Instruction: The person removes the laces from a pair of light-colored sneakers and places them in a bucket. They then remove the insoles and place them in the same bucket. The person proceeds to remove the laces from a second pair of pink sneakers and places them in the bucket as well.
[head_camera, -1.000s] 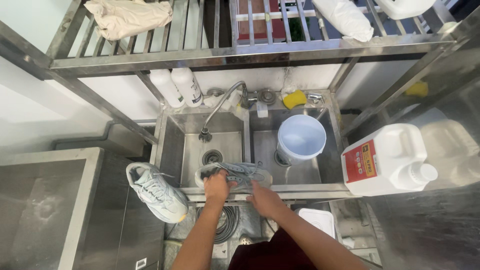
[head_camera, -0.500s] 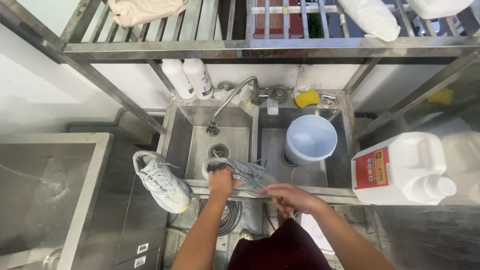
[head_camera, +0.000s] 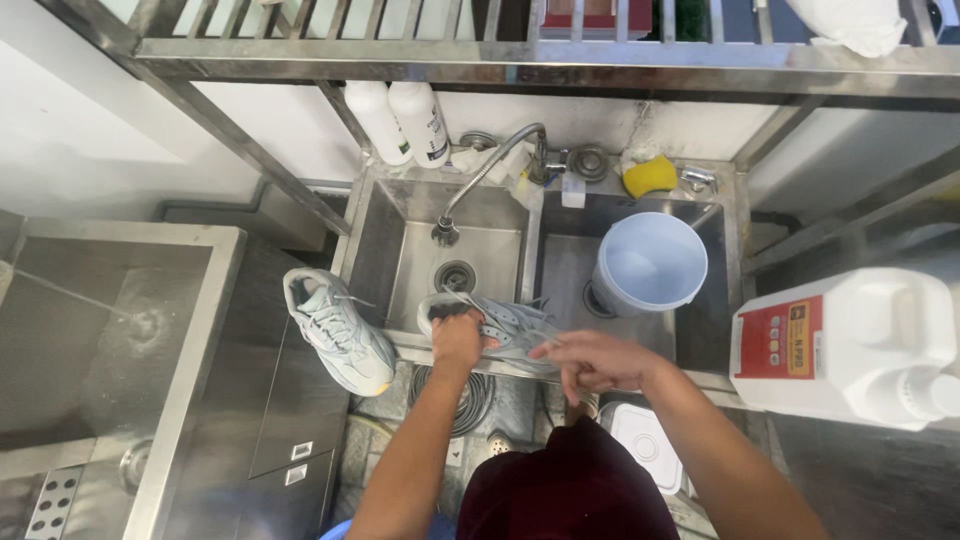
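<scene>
Setting: While the person stood at a double stainless sink, both bare hands worked at its front rim.
Left hand: The left hand was clenched on the heel end of a pale grey sneaker, pinning it on the front rim of the sink.
Right hand: The right hand hovered just right of that grip, fingers half curled near the shoe's laces; whether it pinched a lace could not be told.
Sneaker in hand: It lay on its side across the rim, heel under the left grip, toe pointing toward the right hand, part of it hanging over the left basin.
Second sneaker: The matching sneaker rested left of the left grip, on the sink's left edge, sole toward the floor, apart from both hands.
Beyond the grip: A curved faucet and a drain lay past the held shoe; a white bucket stood in the right basin, beyond the right hand.
Far right: A white jug with a red label lay on the desk right of the right hand, well apart.
Risk: The held shoe probably balanced only on a narrow rim, so a loosened left grip could let it tip into the basin or down to the floor.
Risk two: The second sneaker overhung its edge; an elbow nudge could knock it off.
</scene>
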